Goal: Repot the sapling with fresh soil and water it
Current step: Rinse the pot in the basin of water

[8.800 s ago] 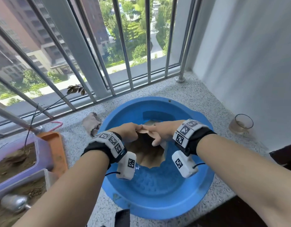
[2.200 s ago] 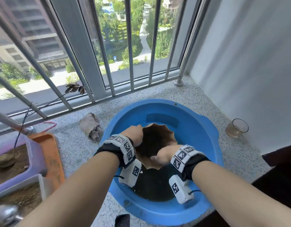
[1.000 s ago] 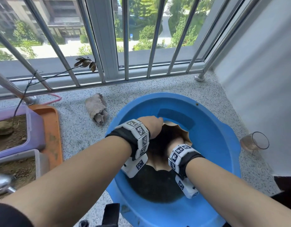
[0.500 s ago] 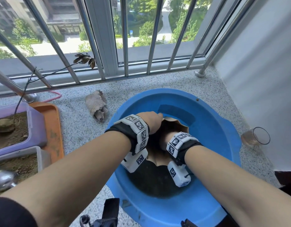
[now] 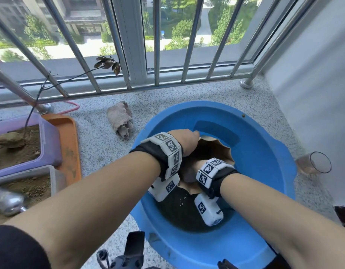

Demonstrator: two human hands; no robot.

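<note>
A brown pot (image 5: 216, 150) with a scalloped rim lies tilted in a blue basin (image 5: 264, 152) that holds dark, muddy water (image 5: 183, 216). My left hand (image 5: 187, 141) grips the pot's far-left rim. My right hand (image 5: 190, 170) reaches down inside the pot, and its fingers are hidden there. The sapling (image 5: 107, 64), a thin bare stem with a few dry leaves, stands in soil in a purple box (image 5: 51, 148) at the far left.
A grey box of soil (image 5: 53, 177) with a metal scoop (image 5: 8, 202) sits at the left, beside an orange tray (image 5: 68, 144). A crumpled rag (image 5: 121, 119) lies behind the basin. A glass (image 5: 313, 164) of brownish water stands by the right wall. A railing (image 5: 157, 55) closes the back.
My right hand has gone from the pot's near rim deeper inside it. My left hand keeps its hold on the rim. The basin water, clear at first, is dark.
</note>
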